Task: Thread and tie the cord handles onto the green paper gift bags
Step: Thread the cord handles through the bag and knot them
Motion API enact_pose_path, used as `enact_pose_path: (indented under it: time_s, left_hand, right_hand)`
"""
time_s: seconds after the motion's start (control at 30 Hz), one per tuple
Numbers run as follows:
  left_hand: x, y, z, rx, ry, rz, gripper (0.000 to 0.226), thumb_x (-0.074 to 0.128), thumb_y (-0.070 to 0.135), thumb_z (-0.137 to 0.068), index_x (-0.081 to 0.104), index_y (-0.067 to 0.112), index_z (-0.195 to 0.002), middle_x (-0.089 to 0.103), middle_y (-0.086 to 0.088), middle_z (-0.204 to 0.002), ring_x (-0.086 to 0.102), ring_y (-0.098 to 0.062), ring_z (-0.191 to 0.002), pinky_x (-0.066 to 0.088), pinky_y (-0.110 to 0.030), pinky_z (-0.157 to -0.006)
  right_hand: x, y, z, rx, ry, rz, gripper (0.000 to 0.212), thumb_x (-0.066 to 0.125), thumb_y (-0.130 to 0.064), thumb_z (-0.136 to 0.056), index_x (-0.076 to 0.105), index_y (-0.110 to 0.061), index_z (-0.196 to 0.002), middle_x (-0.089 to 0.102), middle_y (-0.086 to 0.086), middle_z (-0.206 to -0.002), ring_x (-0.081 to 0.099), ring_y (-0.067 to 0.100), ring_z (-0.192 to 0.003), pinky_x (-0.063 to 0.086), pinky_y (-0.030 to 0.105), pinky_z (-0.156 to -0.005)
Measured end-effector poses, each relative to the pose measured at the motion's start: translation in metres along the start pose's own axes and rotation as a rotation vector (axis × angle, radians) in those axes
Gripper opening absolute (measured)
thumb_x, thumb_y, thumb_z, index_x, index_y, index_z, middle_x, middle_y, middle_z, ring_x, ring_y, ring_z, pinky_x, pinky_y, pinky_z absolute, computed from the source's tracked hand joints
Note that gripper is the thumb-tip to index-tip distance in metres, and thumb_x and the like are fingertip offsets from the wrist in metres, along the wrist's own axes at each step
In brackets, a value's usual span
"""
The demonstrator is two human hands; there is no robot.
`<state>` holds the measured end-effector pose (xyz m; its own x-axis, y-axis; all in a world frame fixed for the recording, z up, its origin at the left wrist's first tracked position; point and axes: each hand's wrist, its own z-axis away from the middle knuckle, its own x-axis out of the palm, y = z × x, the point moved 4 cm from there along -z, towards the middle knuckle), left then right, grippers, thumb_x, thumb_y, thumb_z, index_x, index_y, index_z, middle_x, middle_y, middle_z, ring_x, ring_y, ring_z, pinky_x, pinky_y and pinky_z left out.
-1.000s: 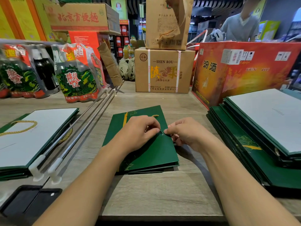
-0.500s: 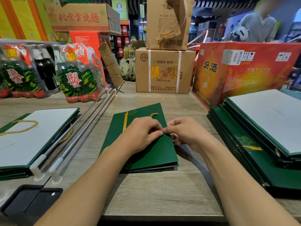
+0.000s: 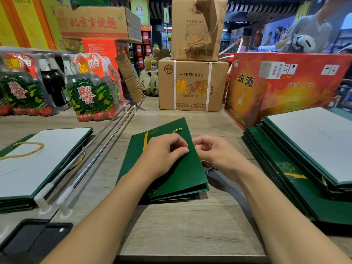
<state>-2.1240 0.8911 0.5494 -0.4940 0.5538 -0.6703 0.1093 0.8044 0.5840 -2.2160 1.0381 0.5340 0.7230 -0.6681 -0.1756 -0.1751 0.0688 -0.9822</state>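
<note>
- Since the earlier frames, the green bag [image 3: 182, 174] has swung a little, so its far corner sits slightly farther up the tabletop [image 3: 181, 229]. The fingertips, which met in one tight pinch over the bag, now sit a touch apart at its right edge.
- The bag lies flat in the middle of the tabletop, directly in front of the person, on top of a few more folded green layers.
- The left hand [image 3: 163, 153] rests on the bag's upper face with its fingers curled. Its thumb [image 3: 183, 150] presses down near the right edge. Whether it pinches anything, I cannot tell.
- The right hand [image 3: 217, 153] sits just beside the bag's right edge with its fingers curled inward. Its lower fingers are tucked against the edge, and what they hold, if anything, is hidden.
- A short arc of gold cord [image 3: 177, 130] shows on the bag just beyond the left hand's knuckles. The rest of it is covered.
- A stack of green bags [image 3: 282, 180] lies to the right, with a white panel on top.
- Another stack [image 3: 45, 149] lies to the left, with a looped gold handle [image 3: 24, 152] resting on it.
- Two metal rods [image 3: 95, 151] run diagonally between the left stack and the bag.
- A black case [image 3: 32, 242] lies at the near left corner.
- Shrink-wrapped bottle packs [image 3: 91, 90], a taped cardboard carton [image 3: 192, 86] and a red box [image 3: 285, 86] stand along the far side.
</note>
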Motion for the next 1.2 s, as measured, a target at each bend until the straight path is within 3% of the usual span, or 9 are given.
enact_pose_path:
  time_s: [0.1, 0.2, 0.27, 0.43, 0.57, 0.67, 0.77, 0.9, 1.2]
  left_hand:
    - [0.001, -0.002, 0.000, -0.018, -0.034, 0.060, 0.012, 0.076, 0.024, -0.090, 0.074, 0.025, -0.102, 0.070, 0.016, -0.087, 0.061, 0.008, -0.082, 0.041, -0.002, -0.070]
    - [0.003, -0.003, 0.001, -0.018, -0.082, 0.050, 0.015, 0.074, 0.019, -0.091, 0.074, 0.025, -0.104, 0.069, 0.016, -0.087, 0.060, 0.008, -0.079, 0.042, -0.004, -0.069]
    - [0.003, -0.004, 0.001, -0.021, -0.100, 0.039, 0.013, 0.073, 0.020, -0.091, 0.074, 0.026, -0.103, 0.069, 0.016, -0.088, 0.060, 0.007, -0.080, 0.043, -0.005, -0.070]
    - [0.004, -0.004, 0.001, -0.021, -0.131, -0.036, 0.004, 0.070, 0.028, -0.094, 0.072, 0.030, -0.097, 0.068, 0.018, -0.094, 0.058, 0.007, -0.089, 0.040, -0.005, -0.073]
    - [0.008, -0.002, 0.001, 0.014, -0.161, -0.068, 0.003, 0.066, 0.028, -0.097, 0.069, 0.030, -0.095, 0.064, 0.014, -0.098, 0.056, 0.001, -0.093, 0.039, -0.012, -0.075]
    - [0.010, -0.002, 0.001, 0.021, -0.180, -0.071, 0.002, 0.066, 0.029, -0.096, 0.067, 0.031, -0.094, 0.063, 0.014, -0.097, 0.057, -0.001, -0.092, 0.044, -0.018, -0.078]
    - [0.008, -0.002, 0.002, 0.030, -0.194, -0.052, 0.005, 0.070, 0.030, -0.094, 0.070, 0.028, -0.099, 0.064, 0.013, -0.097, 0.057, 0.001, -0.091, 0.044, -0.013, -0.077]
    - [0.007, -0.003, 0.001, 0.015, -0.189, -0.057, 0.004, 0.066, 0.031, -0.096, 0.069, 0.030, -0.099, 0.065, 0.017, -0.097, 0.058, 0.002, -0.091, 0.048, -0.020, -0.081]
    - [0.010, 0.000, 0.002, -0.002, -0.203, -0.068, 0.007, 0.053, 0.028, -0.103, 0.059, 0.026, -0.101, 0.061, 0.011, -0.097, 0.055, -0.009, -0.091, 0.043, -0.028, -0.079]
  right_hand:
    - [0.001, 0.001, -0.003, -0.011, -0.005, 0.024, 0.020, 0.070, -0.006, -0.094, 0.068, -0.004, -0.114, 0.072, 0.016, -0.081, 0.061, 0.018, -0.065, 0.043, 0.026, -0.055]
    - [0.001, 0.003, -0.004, 0.011, -0.043, 0.062, 0.017, 0.069, -0.007, -0.095, 0.072, -0.010, -0.112, 0.070, 0.032, -0.104, 0.064, 0.030, -0.083, 0.048, 0.045, -0.074]
    - [0.001, 0.007, -0.004, 0.038, -0.046, 0.065, 0.017, 0.065, -0.005, -0.097, 0.074, -0.012, -0.110, 0.072, 0.027, -0.108, 0.067, 0.030, -0.089, 0.051, 0.050, -0.084]
    - [0.000, 0.012, -0.006, 0.092, -0.083, 0.057, 0.017, 0.062, -0.005, -0.100, 0.075, -0.004, -0.111, 0.075, 0.020, -0.109, 0.066, 0.027, -0.090, 0.051, 0.036, -0.077]
    - [-0.001, 0.013, -0.005, 0.102, -0.121, 0.098, 0.017, 0.061, -0.008, -0.101, 0.075, -0.001, -0.108, 0.077, 0.017, -0.104, 0.065, 0.015, -0.077, 0.047, 0.021, -0.064]
    - [-0.003, 0.016, -0.006, 0.098, -0.123, 0.110, 0.022, 0.055, -0.006, -0.104, 0.077, -0.001, -0.105, 0.076, 0.019, -0.100, 0.060, 0.012, -0.072, 0.044, 0.022, -0.063]
    - [-0.006, 0.019, -0.008, 0.102, -0.106, 0.103, 0.026, 0.050, 0.000, -0.104, 0.075, 0.004, -0.099, 0.067, 0.019, -0.086, 0.054, 0.010, -0.063, 0.044, 0.024, -0.062]
    - [-0.007, 0.018, -0.007, 0.127, -0.092, 0.175, 0.027, 0.050, -0.001, -0.103, 0.075, 0.003, -0.096, 0.070, 0.014, -0.086, 0.053, 0.011, -0.063, 0.042, 0.025, -0.061]
    - [-0.008, 0.013, -0.004, 0.236, -0.067, 0.031, 0.029, 0.051, -0.010, -0.103, 0.068, 0.013, -0.107, 0.063, 0.011, -0.080, 0.052, 0.012, -0.062, 0.038, 0.023, -0.055]
